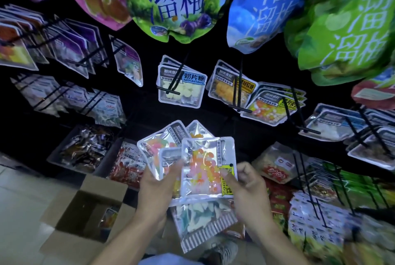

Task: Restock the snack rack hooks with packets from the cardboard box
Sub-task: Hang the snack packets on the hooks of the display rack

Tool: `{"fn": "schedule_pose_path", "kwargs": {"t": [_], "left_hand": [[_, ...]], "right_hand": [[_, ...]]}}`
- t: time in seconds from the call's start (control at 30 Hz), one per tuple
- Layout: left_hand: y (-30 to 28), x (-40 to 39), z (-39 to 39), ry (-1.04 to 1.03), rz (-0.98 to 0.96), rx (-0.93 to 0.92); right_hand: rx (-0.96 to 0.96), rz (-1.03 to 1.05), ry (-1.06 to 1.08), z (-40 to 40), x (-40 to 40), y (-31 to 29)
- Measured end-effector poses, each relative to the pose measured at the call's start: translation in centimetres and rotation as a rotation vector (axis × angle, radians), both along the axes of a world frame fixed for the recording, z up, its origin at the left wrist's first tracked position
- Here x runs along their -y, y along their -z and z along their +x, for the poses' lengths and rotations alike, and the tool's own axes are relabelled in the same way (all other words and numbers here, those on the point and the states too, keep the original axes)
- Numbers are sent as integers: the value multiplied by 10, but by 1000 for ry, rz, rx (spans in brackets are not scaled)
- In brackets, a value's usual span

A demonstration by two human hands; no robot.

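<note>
My left hand [157, 181] grips a fanned stack of silver candy packets [164, 147] from below, thumb on their front. My right hand [245, 179] pinches the front packet [205, 168], which shows orange, pink and yellow candies and a yellow label, at its right edge. Both hands are in front of the black snack rack. Above them hang a milk-candy packet row [181, 87] on a black hook [177, 74] and yellow candy packets [230, 87]. The open cardboard box [89, 209] stands on the floor at lower left with a packet visible inside.
Large plum snack bags [177, 1] hang overhead in pink, white, blue and green. More hooks with packets fill the rack left [70, 44] and right [352, 123]. Lower bins hold red and foil packs [128, 164]. A striped packet [205, 224] hangs below my hands. Tiled floor [21, 200] is at left.
</note>
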State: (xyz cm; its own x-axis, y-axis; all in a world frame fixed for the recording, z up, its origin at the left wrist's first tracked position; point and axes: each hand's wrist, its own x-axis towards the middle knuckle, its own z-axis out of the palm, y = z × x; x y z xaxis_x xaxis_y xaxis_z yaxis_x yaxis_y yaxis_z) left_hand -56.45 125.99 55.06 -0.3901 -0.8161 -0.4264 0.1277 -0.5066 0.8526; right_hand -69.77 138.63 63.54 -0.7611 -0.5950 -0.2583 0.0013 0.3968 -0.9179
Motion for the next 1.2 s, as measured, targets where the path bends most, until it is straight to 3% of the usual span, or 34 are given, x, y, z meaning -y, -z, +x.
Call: {"fn": "schedule_pose_path", "kwargs": {"t": [0.27,0.53,1.2], "left_hand": [[28,10,1,29,25,146],[45,18,-6,52,83,152],[-1,0,-3,67,94,-33]], "right_hand": [[-173,-314,399,-58,-22,-44],[-256,-261,462,-104,-25,-52],[-315,-204,371,-118,-20,-46]]}}
